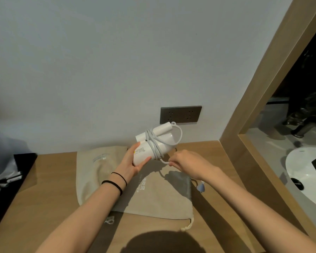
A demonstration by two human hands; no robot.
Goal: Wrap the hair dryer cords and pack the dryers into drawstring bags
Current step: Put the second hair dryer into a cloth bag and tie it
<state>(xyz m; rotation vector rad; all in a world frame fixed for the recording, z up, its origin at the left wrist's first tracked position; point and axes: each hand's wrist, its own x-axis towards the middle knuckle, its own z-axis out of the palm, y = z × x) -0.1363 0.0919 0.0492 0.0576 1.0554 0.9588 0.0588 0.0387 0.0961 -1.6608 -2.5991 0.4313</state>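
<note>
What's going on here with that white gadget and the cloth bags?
A person is getting a hair dryer ready for packing. Their left hand holds it above a wooden counter, while the right hand pinches the loose end of the cord, which is looped several times round the dryer's body. Two beige drawstring bags lie flat on the counter underneath. The dryer is not in either one yet.

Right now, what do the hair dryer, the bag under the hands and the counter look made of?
Hair dryer: likely hard plastic, smooth white shell with a printed label. Drawstring bag: beige woven cloth, matte, creased. Counter: wood-look top, matte, faint grain; solid wood or laminate cannot be told.
</note>
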